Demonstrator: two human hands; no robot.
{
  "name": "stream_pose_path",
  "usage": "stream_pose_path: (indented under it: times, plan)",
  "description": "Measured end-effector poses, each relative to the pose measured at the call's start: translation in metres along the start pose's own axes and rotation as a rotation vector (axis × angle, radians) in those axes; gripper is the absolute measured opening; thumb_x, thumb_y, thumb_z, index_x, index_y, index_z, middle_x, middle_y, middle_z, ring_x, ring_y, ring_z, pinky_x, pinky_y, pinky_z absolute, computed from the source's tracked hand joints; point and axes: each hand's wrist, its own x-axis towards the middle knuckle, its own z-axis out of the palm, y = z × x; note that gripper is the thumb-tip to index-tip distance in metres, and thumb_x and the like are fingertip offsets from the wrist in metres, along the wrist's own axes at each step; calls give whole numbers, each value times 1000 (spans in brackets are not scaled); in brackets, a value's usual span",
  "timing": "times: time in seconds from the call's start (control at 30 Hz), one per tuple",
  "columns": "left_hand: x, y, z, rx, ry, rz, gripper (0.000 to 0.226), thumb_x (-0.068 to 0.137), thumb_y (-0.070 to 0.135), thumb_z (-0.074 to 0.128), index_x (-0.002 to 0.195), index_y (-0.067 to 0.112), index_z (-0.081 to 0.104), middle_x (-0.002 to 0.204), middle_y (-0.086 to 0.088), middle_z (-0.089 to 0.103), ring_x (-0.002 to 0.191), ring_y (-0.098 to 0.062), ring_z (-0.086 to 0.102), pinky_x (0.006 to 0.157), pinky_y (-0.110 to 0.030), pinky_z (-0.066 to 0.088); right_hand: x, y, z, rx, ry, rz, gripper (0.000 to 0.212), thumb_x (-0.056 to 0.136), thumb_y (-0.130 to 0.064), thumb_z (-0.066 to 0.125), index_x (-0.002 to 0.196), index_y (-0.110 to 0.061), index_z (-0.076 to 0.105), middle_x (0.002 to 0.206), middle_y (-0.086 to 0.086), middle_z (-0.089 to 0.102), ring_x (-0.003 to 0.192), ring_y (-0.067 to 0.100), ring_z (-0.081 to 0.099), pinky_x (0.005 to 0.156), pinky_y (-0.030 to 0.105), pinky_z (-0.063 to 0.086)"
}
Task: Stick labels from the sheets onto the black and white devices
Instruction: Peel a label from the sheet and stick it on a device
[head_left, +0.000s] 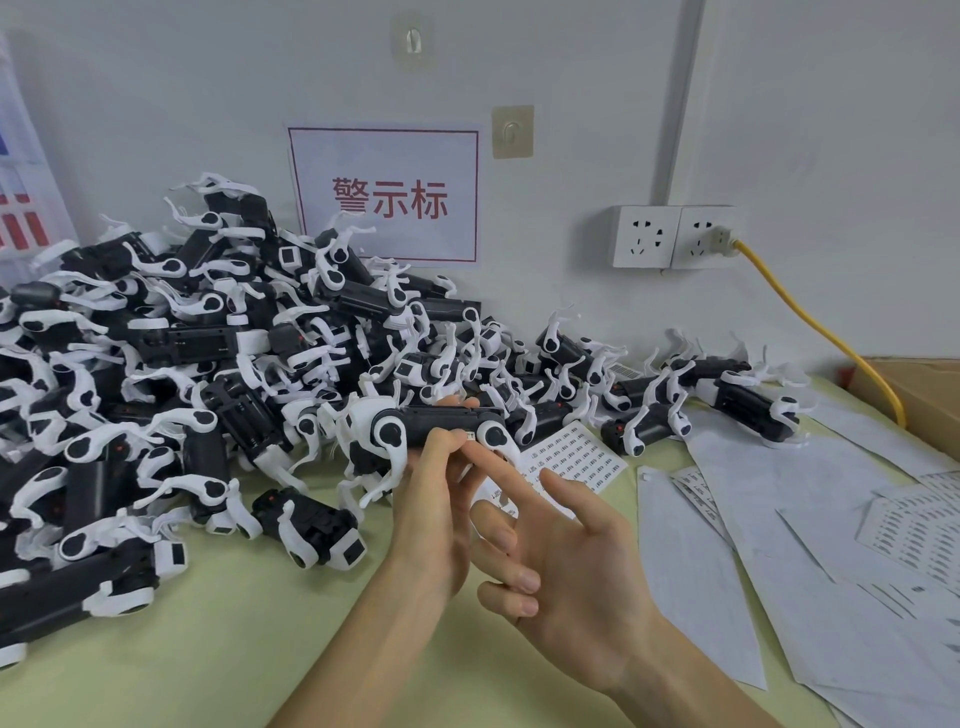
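Pale green table is set against a white wall. On the wall are noted a sign with red characters, two hooks and a double socket. A yellow cable is plugged into the socket and is led down to the right, to the edge of a cardboard box. The left half of the table is covered by a high pile of black and white devices, heaped against the wall. A smaller row of them is laid out to the right. Loose papers, some printed with rows of labels, are spread overlapping over the right side.

One device is held up above the table, in front of the pile, lengthwise across the view. It is gripped from below by the left hand, thumb on the near side, fingertips curled over the far top edge. A small white label is seen on the near side of the black body, just beside the left thumb. It is pressed by the tip of the right index finger. The right hand is otherwise kept loose, thumb out, other fingers lightly curled, nothing held. A label sheet is laid flat on the table just beyond the right hand, below the device.
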Motion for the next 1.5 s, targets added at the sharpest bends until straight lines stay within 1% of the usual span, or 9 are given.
stream_pose_path:
  times: [0.27,0.43,0.6,0.8,0.93,1.1,1.23,1.4,1.5]
  plan:
    - [0,2,3,16,23,78,23,91,14,57,109,12,73,91,-2,72,76,-14,68,72,-24,55,0,0,1,23,-28,1,62,92,-41,55,149,-18,51,77,3,47,55,13,27,51,26,23]
    - [1,4,2,-4,89,63,5,88,13,63,89,12,68,86,-3,69,75,-14,69,69,-23,55,2,2,2,61,-42,-4,64,91,-39,60,150,-14,50,79,6,47,56,16,25,49,27,24]
    - [1,4,2,-9,98,80,7,88,13,62,91,10,69,87,-3,70,80,-13,67,64,-19,57,2,1,3,58,-50,-9,67,89,-37,63,149,-12,50,79,8,46,55,17,26,48,27,25]
    - [0,1,3,8,96,66,9,86,17,65,93,12,70,84,0,69,77,-11,68,78,-31,52,2,0,2,56,-25,-47,69,87,-37,64,146,-6,52,79,8,49,55,16,26,46,27,27]
    - [0,2,3,17,76,54,20,90,17,64,107,7,69,94,-6,67,88,-17,67,86,-35,52,2,1,2,39,-4,-61,67,87,-38,59,146,-6,53,80,8,48,55,16,26,47,27,27]
    - [0,2,4,40,92,71,13,92,16,61,105,14,62,94,-9,61,90,-21,65,90,-40,51,2,1,3,19,8,-62,67,86,-38,61,145,-8,55,79,7,47,54,15,28,47,26,28]
    - [0,1,3,44,82,79,21,94,14,60,112,6,66,101,-13,61,94,-23,63,86,-41,47,2,0,4,2,3,-75,67,86,-39,61,144,-6,55,80,7,47,54,15,30,47,26,30]
    - [1,-1,3,55,79,84,20,93,14,59,105,1,69,96,-9,66,91,-21,63,86,-43,47,1,-1,6,-121,52,-115,66,81,-39,63,139,-8,61,80,5,49,54,15,31,49,26,30]
    - [1,-1,3,69,69,121,18,93,12,60,87,15,76,90,-3,71,91,-20,65,84,-40,50,1,-1,8,-202,81,-125,66,77,-41,66,136,-11,64,79,5,50,54,15,29,51,27,27]
